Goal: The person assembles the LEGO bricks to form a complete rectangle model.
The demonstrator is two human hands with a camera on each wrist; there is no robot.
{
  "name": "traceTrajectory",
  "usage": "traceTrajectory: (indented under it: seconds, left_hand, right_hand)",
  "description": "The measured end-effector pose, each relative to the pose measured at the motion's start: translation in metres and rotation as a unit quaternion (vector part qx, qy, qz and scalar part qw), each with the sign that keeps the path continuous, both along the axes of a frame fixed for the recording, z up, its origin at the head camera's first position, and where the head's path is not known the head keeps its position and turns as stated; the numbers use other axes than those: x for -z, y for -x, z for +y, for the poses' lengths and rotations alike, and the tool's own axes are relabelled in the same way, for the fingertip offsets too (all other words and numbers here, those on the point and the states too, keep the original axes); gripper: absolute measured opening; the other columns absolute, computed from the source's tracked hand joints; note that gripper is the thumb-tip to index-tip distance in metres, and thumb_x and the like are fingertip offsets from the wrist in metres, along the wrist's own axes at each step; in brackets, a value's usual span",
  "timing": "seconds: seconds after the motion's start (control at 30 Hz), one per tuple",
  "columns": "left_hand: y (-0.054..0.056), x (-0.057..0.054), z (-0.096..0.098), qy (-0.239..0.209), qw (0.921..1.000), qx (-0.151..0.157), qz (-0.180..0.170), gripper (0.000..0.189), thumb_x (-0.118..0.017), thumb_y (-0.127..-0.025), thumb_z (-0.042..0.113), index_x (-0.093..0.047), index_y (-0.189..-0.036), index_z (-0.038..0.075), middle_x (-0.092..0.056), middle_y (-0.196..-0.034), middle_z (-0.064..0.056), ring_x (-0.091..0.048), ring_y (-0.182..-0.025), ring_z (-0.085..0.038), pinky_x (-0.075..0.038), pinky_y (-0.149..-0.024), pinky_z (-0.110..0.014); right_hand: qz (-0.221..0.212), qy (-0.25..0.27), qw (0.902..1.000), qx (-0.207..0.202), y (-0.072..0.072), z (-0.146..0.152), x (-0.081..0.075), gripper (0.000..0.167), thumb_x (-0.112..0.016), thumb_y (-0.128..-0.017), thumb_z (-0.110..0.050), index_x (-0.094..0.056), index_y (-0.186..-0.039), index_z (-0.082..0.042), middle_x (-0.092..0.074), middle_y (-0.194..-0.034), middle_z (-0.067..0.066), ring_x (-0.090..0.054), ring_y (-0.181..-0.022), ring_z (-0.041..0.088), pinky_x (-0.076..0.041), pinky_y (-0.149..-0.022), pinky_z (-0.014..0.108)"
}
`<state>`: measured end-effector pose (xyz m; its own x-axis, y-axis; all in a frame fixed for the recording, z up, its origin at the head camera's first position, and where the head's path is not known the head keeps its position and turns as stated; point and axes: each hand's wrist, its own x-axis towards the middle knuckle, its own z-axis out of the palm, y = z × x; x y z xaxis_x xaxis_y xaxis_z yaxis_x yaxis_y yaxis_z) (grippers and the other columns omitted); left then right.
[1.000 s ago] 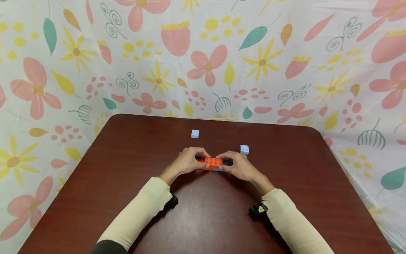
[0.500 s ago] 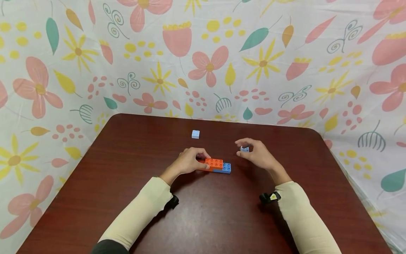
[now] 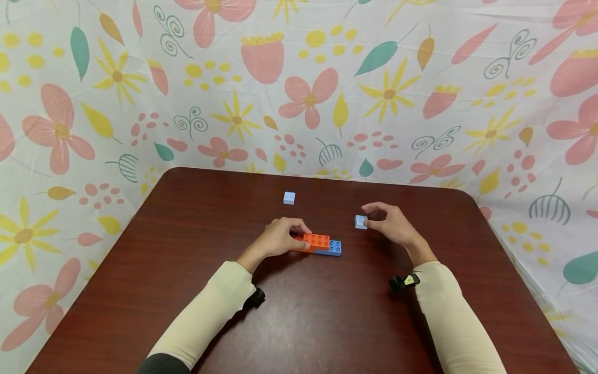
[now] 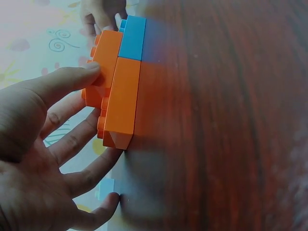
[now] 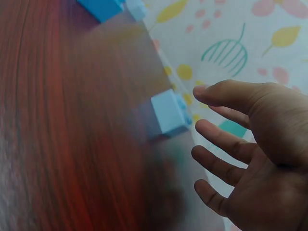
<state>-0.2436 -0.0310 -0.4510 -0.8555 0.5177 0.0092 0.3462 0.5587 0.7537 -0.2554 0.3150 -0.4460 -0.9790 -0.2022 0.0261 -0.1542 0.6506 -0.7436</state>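
My left hand (image 3: 282, 236) grips a low stack of toy building bricks at the middle of the table. An orange brick (image 3: 317, 240) sits on top, under the thumb in the left wrist view. Beneath it, a second orange brick (image 4: 122, 96) lies end to end with a blue brick (image 3: 335, 248), whose studs show at the right. My right hand (image 3: 392, 223) has its fingers spread and holds nothing. Its fingertips are right beside a small light blue brick (image 3: 361, 222), which stands on the table with its studs facing the fingers in the right wrist view (image 5: 168, 113).
Another small light blue brick (image 3: 289, 198) lies farther back, behind the stack. The dark red-brown table (image 3: 299, 322) ends at the back against a flower-patterned cloth (image 3: 308, 140). A black wrist camera (image 3: 404, 282) hangs under the right forearm.
The right hand has left the stack's right end, uncovering the blue brick, and has moved right to the small light blue brick. The left hand keeps its hold on the stack.
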Motion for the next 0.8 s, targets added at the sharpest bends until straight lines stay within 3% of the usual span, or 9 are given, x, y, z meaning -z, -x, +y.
traceTrajectory:
  seconds: [0.33, 0.63, 0.8]
  left_hand:
    - [0.001, 0.003, 0.0, 0.0, 1.0, -0.003, -0.002, 0.022, -0.087, -0.085, 0.028, -0.076, -0.104, 0.03, -0.078, -0.107, 0.012, -0.068, -0.1, -0.01, -0.044, -0.1, -0.047]
    - [0.001, 0.003, -0.001, 0.002, 1.0, -0.003, 0.002, 0.023, -0.087, -0.084, 0.028, -0.076, -0.104, 0.03, -0.078, -0.106, 0.012, -0.069, -0.1, -0.01, -0.043, -0.099, -0.048]
    - [0.002, 0.002, -0.001, 0.001, 1.0, 0.0, -0.001, 0.023, -0.087, -0.084, 0.028, -0.076, -0.104, 0.031, -0.078, -0.107, 0.012, -0.068, -0.101, -0.011, -0.043, -0.1, -0.049]
  right_hand:
    - [-0.008, -0.019, 0.9998, 0.0, 0.004, 0.005, 0.013, 0.038, -0.076, -0.093, -0.01, -0.067, -0.13, -0.003, -0.067, -0.123, 0.021, -0.06, -0.107, 0.033, -0.048, -0.083, 0.021]
    - [-0.01, -0.055, 0.9984, 0.011, 0.005, 0.002, 0.018, 0.036, -0.074, -0.094, -0.011, -0.07, -0.13, -0.006, -0.065, -0.133, 0.022, -0.058, -0.118, 0.036, -0.047, -0.098, 0.046]
    - [-0.002, -0.057, 0.9983, 0.014, 0.005, 0.003, 0.019, 0.036, -0.075, -0.094, -0.012, -0.07, -0.129, -0.007, -0.066, -0.132, 0.022, -0.059, -0.117, 0.036, -0.046, -0.1, 0.05]
